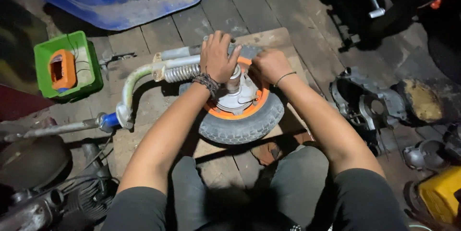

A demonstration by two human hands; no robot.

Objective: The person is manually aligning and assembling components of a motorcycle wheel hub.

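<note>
A small wheel [240, 115] with a black treaded tyre and an orange rim lies flat on a wooden board [273, 36] set on the plank floor, directly in front of the seated person's knees. A silver hub [235, 97] stands at the wheel's centre, and a pale fork tube [132, 84] with a coil spring [181, 73] runs from the hub to the left, ending near a blue-tipped metal rod [72, 127]. The left hand [217, 58] rests over the top of the hub where the fork meets it, fingers spread and curled down around the parts; a dark braided band sits on its wrist. The right hand [270, 65] is clenched into a fist at the far right edge of the orange rim, just beside the left hand; what it grips, if anything, cannot be made out in the dim light. To the left stands a green box [86, 63] holding an orange part [61, 70]. A blue body panel [125, 0] lies at the top. A dark metal engine casing [365, 103] rests to the right, and a yellow container [439, 195] sits at the lower right corner.
</note>
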